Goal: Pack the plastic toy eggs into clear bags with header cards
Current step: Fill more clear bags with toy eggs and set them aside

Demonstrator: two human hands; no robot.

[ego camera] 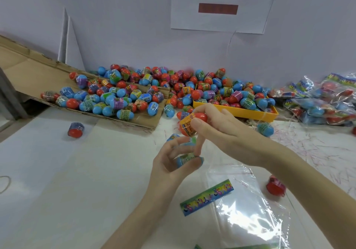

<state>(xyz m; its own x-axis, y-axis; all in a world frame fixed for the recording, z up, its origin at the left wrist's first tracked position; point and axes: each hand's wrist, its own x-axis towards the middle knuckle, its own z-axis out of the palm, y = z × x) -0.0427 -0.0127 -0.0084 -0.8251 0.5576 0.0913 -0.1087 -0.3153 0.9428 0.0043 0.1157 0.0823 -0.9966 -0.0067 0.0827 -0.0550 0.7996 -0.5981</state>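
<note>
Eggs [134, 92] lay heaped on cardboard [38, 71] and a yellow tray [250, 113]. We pinched an orange egg [189, 124] in our right hand [221, 131]; left hand [173, 164] fingers curled round a blue egg [185, 159]. A clear bag [250, 210] with header card [207, 196] lay on the surface [77, 171].

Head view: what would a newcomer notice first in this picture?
First, the big heap of red and blue toy eggs along the wall, spilling over flattened cardboard and a yellow tray. Next, mid-frame, the right hand gripping an orange egg above the left hand.
</note>
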